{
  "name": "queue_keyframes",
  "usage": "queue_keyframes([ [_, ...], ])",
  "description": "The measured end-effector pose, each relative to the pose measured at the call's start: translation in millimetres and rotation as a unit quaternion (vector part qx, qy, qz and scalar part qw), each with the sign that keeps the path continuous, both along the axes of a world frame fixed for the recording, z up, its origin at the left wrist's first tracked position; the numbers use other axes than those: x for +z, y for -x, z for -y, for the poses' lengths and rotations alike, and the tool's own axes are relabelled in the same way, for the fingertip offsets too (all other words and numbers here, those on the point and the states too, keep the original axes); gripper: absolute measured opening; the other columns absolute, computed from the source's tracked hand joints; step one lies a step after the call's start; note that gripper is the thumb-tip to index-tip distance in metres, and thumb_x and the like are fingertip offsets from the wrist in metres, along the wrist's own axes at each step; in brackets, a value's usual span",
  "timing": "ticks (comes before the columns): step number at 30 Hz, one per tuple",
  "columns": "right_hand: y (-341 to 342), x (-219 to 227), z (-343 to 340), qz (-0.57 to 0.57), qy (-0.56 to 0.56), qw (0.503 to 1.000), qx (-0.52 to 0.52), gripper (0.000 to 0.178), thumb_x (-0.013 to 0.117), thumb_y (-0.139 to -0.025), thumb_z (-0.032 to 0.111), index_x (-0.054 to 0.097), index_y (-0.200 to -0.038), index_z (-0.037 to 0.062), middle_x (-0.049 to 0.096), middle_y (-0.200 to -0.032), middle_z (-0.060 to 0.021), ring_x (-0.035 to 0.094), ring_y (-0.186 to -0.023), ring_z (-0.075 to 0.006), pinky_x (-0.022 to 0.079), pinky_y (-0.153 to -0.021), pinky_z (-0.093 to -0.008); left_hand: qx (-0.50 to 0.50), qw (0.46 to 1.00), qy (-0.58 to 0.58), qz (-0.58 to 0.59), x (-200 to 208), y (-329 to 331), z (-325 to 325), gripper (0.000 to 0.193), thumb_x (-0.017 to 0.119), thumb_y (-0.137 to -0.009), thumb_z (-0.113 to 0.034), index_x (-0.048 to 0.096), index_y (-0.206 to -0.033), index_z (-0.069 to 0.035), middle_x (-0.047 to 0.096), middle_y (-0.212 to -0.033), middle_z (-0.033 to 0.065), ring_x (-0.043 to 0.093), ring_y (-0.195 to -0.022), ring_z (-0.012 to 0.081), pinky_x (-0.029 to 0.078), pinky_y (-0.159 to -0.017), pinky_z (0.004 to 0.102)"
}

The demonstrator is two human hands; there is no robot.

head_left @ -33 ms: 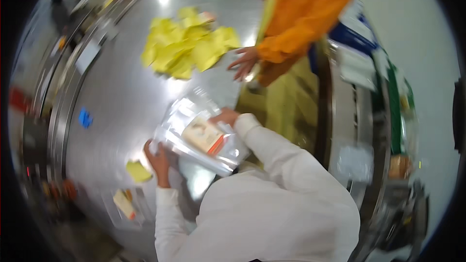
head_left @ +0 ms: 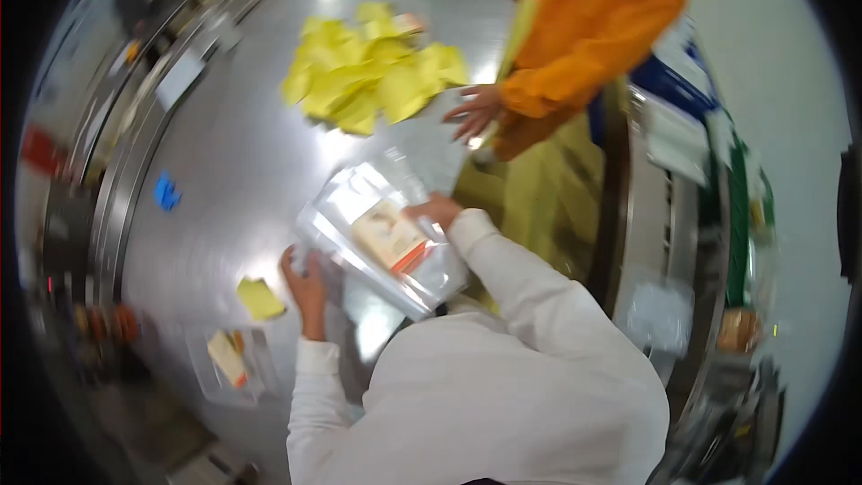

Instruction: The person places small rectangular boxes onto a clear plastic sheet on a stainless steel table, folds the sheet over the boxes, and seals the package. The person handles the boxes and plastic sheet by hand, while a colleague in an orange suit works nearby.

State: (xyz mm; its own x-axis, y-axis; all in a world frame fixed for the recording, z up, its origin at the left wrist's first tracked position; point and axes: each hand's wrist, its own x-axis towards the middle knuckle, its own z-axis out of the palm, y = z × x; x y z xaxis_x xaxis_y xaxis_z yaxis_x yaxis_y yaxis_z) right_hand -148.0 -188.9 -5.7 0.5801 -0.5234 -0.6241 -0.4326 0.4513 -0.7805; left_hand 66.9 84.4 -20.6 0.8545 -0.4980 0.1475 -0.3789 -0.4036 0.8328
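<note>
A clear plastic bag with a cream and orange label lies tilted in front of me, perhaps over other clear bags. My right hand is closed on its right edge, thumb and fingers by the label. Beside the bag's lower left side is my left hand, fingers curled around a small pale, shiny bit that is too blurred to name. A single yellow piece lies left of that hand. Further left, a clear tray or pouch carries another cream and orange label.
A heap of yellow pieces covers the far part of the metal table. Across from me, a co-worker in orange reaches a hand over the table edge. A blue object sits left; clear plastic packs are at right.
The whole view has shifted slightly, so everything sits a little further right. My right hand keeps its hold on the bag, and my left hand stays beside it.
</note>
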Motion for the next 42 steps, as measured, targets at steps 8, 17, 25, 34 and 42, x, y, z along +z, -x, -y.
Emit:
queue_keyframes([
  [8, -7.2, -46.6, -108.5, 0.099, -0.098, 0.956, -0.258, 0.055, 0.072, -0.092, 0.035, 0.06, -0.125, -0.0077, 0.065, -0.119, -0.014, 0.062, -0.106, -0.0213, 0.05, -0.085, -0.0366, 0.025, 0.987, 0.058, -0.147, 37.6, 97.1, -25.0, 0.074, 0.074, -0.089, -0.01, 0.035, -0.152, -0.003, 0.047, -0.143, 0.0192, 0.054, -0.125, 0.0297, 0.047, -0.102, 0.038],
  [17, 2.8, 8.6, -129.7, -0.021, -0.29, 0.953, 0.084, 0.062, 0.056, -0.101, 0.047, 0.051, -0.134, -0.0054, 0.066, -0.12, -0.0223, 0.069, -0.109, -0.0287, 0.056, -0.092, -0.0356, 0.075, 0.987, 0.066, -0.122, 23.8, 19.3, -24.3, 0.059, 0.074, -0.082, 0.0, 0.05, -0.136, 0.002, 0.058, -0.128, 0.0189, 0.061, -0.115, 0.0295, 0.048, -0.102, 0.0382],
  [25, 1.0, 63.7, -87.8, 0.086, 0.307, 0.934, 0.16, 0.018, 0.071, -0.088, 0.012, 0.072, -0.103, 0.0015, 0.074, -0.097, -0.0102, 0.068, -0.087, -0.0186, 0.053, -0.081, -0.0328, 0.087, 0.996, -0.003, -0.006, 10.1, 56.3, -35.4, 0.081, 0.08, -0.075, -0.008, 0.042, -0.146, -0.001, 0.05, -0.141, 0.0205, 0.045, -0.133, 0.0381, 0.034, -0.113, 0.0451],
  [34, -72.9, 41.5, -145.4, 0.165, 0.566, 0.709, 0.388, 0.034, 0.085, -0.071, 0.019, 0.075, -0.103, 0.0187, 0.062, -0.127, -0.0014, 0.054, -0.12, -0.0241, 0.039, -0.1, -0.0421, -0.044, 0.996, -0.053, 0.064, 11.8, 82.3, -64.8, 0.072, 0.078, -0.084, -0.021, 0.046, -0.148, -0.009, 0.046, -0.149, 0.0183, 0.041, -0.14, 0.0363, 0.032, -0.116, 0.0474],
  [42, -99.8, 23.4, -136.9, 0.152, 0.574, 0.702, 0.393, 0.008, 0.079, -0.082, 0.021, 0.078, -0.085, 0.013, 0.071, -0.088, -0.0036, 0.062, -0.089, -0.0209, 0.045, -0.083, -0.0367, -0.06, 0.993, -0.062, 0.079, 20.1, 87.6, -79.8, 0.073, 0.076, -0.086, -0.029, 0.045, -0.15, -0.012, 0.042, -0.152, 0.0181, 0.038, -0.141, 0.0368, 0.03, -0.117, 0.0486],
])
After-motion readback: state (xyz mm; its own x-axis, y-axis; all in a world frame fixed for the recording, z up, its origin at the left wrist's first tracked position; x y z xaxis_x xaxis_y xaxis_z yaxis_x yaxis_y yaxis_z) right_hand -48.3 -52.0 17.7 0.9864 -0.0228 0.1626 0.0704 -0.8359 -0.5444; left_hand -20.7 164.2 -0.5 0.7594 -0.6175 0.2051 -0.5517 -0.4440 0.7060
